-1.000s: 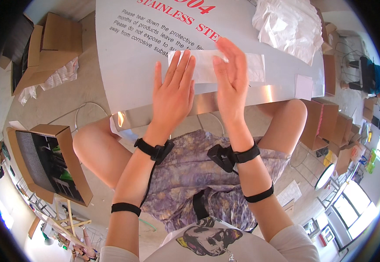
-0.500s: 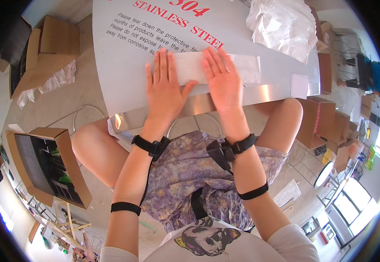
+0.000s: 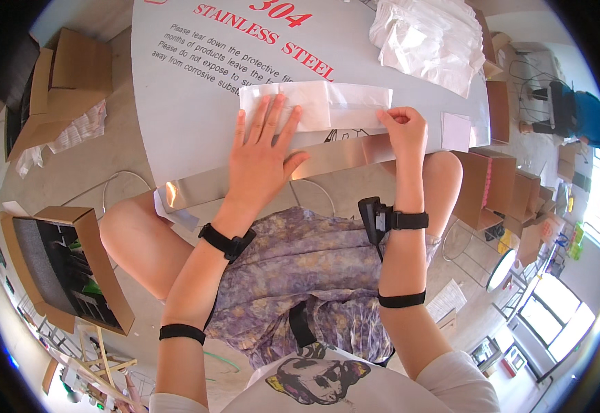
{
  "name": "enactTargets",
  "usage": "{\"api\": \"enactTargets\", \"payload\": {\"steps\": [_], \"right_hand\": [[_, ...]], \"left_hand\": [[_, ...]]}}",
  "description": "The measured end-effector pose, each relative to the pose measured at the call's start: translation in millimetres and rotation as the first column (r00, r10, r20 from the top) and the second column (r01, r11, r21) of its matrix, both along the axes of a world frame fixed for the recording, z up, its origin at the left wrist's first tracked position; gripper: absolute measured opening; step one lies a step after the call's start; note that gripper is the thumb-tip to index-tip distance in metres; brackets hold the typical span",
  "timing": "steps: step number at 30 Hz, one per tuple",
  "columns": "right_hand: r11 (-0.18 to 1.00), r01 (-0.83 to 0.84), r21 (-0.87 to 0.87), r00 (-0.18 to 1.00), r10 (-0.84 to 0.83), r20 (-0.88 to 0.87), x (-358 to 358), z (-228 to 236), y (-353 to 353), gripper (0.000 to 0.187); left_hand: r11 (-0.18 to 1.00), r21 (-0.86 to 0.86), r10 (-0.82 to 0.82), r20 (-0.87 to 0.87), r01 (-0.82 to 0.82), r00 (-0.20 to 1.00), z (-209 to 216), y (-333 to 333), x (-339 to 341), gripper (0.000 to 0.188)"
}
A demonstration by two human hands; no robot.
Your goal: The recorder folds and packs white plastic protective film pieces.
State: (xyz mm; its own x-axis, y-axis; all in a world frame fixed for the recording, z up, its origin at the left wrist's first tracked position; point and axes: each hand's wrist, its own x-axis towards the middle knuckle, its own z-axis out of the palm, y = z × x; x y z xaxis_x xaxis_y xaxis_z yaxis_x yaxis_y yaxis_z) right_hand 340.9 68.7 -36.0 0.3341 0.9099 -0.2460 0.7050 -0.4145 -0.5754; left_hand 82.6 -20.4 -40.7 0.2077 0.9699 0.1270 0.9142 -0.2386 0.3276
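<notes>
A flat, folded translucent plastic bag [image 3: 352, 100] lies crosswise on a table covered in grey film [image 3: 190, 131]. Its left part looks white and more opaque, with a fold line near the middle. Fingers spread, my left hand [image 3: 262, 165] rests flat over the lower left part of the bag. My right hand [image 3: 407, 132] pinches the bag's lower right corner between thumb and forefinger. Beyond it, a heap of similar clear bags [image 3: 427, 41] sits at the far right of the table. A small pale pink stack of paper squares [image 3: 456, 131] lies right of my right hand.
The table's near edge has a bare shiny metal strip [image 3: 203, 186]. An open carton [image 3: 73, 268] with dark contents stands at left, another brown carton [image 3: 79, 76] farther up. More cartons [image 3: 479, 186] line the right. A person in blue [image 3: 586, 113] is at far right.
My right hand has moved right from lying flat on the bag to pinching its right corner. My left hand stays flat on the bag, fingers spread wider. The whole view has shifted slightly.
</notes>
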Motion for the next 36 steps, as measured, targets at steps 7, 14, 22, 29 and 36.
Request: {"api": "enactTargets", "payload": {"steps": [7, 14, 22, 29, 36], "right_hand": [[0.964, 0.018, 0.267, 0.995, 0.008, -0.096, -16, 14, -7, 0.019], [0.839, -0.057, 0.541, 0.979, 0.154, -0.137, -82, 79, -23, 0.029], [0.652, -0.445, 0.614, 0.881, 0.443, 0.168, -135, 61, -46, 0.035], [0.755, -0.317, 0.575, 0.881, 0.459, -0.116, -134, 56, -57, 0.039], [0.826, 0.269, 0.496, 0.504, 0.318, -0.803, -120, 46, -32, 0.047]], "left_hand": [[1.0, -0.006, 0.005, -0.022, -0.005, 1.0, 1, 0, 0, 0.074], [0.973, 0.225, -0.021, 0.338, -0.06, 0.941, 20, 11, -2, 0.048], [0.794, -0.595, 0.604, 0.795, 0.121, -0.056, 54, 33, -14, 0.031], [0.79, -0.605, 0.613, 0.772, -0.101, 0.166, 47, 38, -19, 0.016], [0.785, -0.565, 0.619, 0.726, -0.254, 0.299, 53, 41, -15, 0.017]]}}
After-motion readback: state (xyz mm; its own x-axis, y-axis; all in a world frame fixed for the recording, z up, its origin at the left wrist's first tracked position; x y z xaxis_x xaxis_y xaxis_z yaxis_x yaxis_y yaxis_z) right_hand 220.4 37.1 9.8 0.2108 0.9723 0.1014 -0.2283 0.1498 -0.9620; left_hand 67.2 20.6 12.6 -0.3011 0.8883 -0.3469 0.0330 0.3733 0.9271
